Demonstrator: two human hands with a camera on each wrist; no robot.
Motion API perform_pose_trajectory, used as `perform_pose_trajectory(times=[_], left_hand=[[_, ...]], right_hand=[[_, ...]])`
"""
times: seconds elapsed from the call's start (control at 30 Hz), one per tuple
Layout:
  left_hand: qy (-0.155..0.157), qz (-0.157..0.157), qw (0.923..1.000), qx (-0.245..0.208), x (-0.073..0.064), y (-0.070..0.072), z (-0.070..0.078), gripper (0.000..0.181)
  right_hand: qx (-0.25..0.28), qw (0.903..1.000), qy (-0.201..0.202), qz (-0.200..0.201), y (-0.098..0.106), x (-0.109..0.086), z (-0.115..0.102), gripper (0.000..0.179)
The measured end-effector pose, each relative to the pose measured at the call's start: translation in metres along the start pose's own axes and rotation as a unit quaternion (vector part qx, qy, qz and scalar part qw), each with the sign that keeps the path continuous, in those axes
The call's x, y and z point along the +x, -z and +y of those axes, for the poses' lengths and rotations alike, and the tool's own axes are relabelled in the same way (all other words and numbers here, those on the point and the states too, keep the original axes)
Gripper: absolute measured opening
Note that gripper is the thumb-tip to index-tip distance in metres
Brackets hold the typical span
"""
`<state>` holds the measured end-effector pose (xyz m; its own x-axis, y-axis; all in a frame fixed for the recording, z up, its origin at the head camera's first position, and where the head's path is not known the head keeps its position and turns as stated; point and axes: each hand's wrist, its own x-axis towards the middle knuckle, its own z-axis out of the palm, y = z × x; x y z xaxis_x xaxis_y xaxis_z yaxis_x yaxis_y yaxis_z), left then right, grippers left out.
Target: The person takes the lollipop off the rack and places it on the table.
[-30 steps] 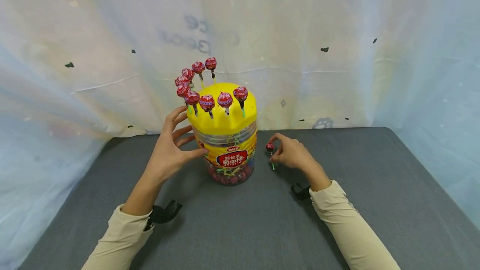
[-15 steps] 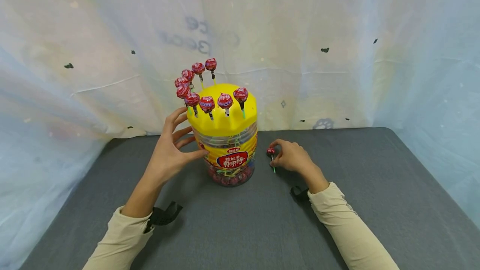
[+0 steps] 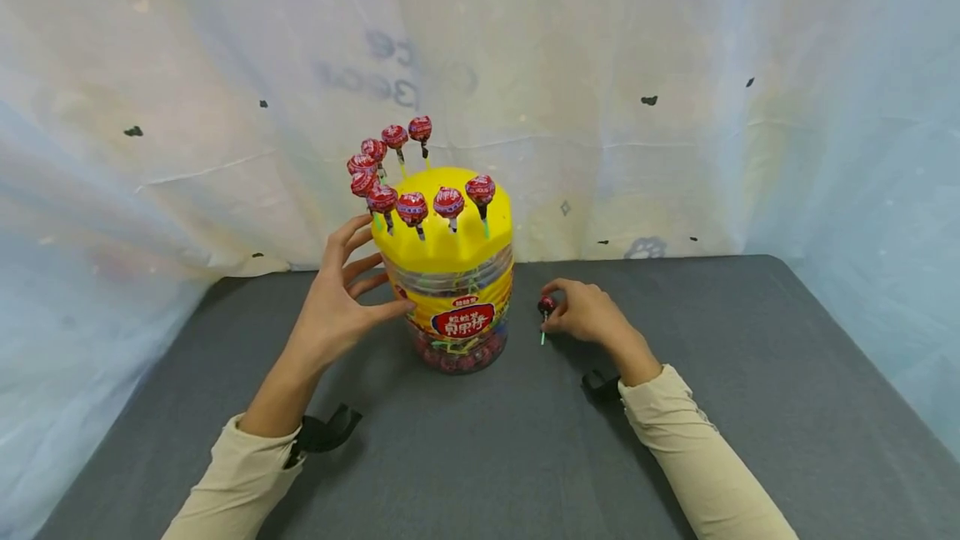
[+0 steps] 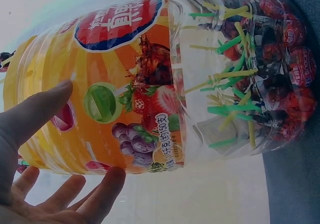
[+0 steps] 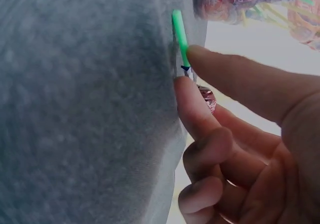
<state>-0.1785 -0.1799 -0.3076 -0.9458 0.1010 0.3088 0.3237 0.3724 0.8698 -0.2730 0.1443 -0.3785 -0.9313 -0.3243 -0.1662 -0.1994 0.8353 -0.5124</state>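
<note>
A large clear plastic jar point(image 3: 463, 322) with a yellow lid point(image 3: 441, 248) stands on the table. Several red-wrapped lollipops point(image 3: 412, 207) stick up from the lid's left, back and front edges. My left hand point(image 3: 333, 294) holds the jar's left side, thumb across the front and fingers spread round the far side. Through the clear wall in the left wrist view show more lollipops point(image 4: 295, 67) with green and yellow sticks. To the right of the jar, my right hand point(image 3: 588, 311) pinches one lollipop point(image 3: 547, 305) between thumb and index finger, low over the table, its green stick point(image 5: 179, 32) pointing toward me.
The dark grey table point(image 3: 465, 457) ends at a pale curtain point(image 3: 525, 107) behind the jar. Black straps point(image 3: 326, 430) hang from both wrists near the cuffs of beige sleeves.
The lollipop at my right hand has shifted slightly lower and right, its head closer in against the fingers. My left hand and the jar stay practically where they were.
</note>
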Motion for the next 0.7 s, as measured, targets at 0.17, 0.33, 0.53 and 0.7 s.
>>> perform_pose_trajectory(times=[0.17, 0.33, 0.53, 0.7], left_hand=[[-0.001, 0.003, 1.0000, -0.001, -0.0022, -0.0002, -0.0005, 0.107], [-0.005, -0.001, 1.0000, -0.001, -0.0001, 0.0002, 0.0011, 0.107], [-0.008, 0.000, 1.0000, 0.000, 0.0002, 0.0000, -0.0001, 0.108], [-0.008, 0.000, 1.0000, 0.001, 0.0004, 0.0004, -0.0003, 0.108]], right_hand=[[0.002, 0.9999, 0.009, 0.010, -0.0019, 0.0003, 0.0002, 0.056], [0.005, 0.9997, 0.019, 0.018, -0.0020, 0.0015, 0.0009, 0.056], [0.001, 0.9996, 0.024, 0.017, -0.0039, 0.0036, 0.0020, 0.056], [0.004, 0.9996, 0.020, 0.018, -0.0029, 0.0030, 0.0001, 0.055]])
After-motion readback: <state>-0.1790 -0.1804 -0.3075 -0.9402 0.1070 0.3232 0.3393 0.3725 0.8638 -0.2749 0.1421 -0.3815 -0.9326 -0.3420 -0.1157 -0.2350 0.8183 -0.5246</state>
